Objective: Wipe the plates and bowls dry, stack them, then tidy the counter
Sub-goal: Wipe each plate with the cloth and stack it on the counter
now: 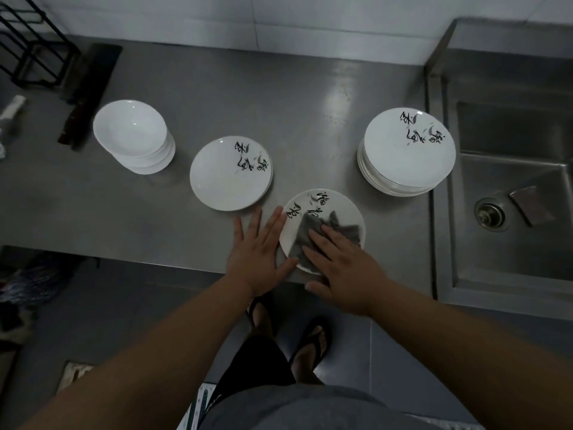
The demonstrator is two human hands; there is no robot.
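Both bare forearms reach forward over the counter's near edge. The left hand (257, 246) lies palm down on the steel counter (155, 218), fingers straight and fanned, its index finger and thumb against the left rim of a white plate with black brush lettering (344, 209). The right hand (344, 265) lies flat, palm down, over the near half of that plate, fingers straight and close together, pressing a crumpled grey cloth (302, 240) onto its face; the thumb sticks out toward the left hand, over the plate's near rim. Neither hand grips anything. Just beyond the left hand's fingertips sits another lettered plate (231, 173), apart from the wiped one. Farther off and left of the left hand stands a stack of plain white bowls (135, 136). Beyond and right of the right hand rises a taller stack of lettered plates (406, 150), close beside the steel sink (511, 169) with its round drain (491, 214).
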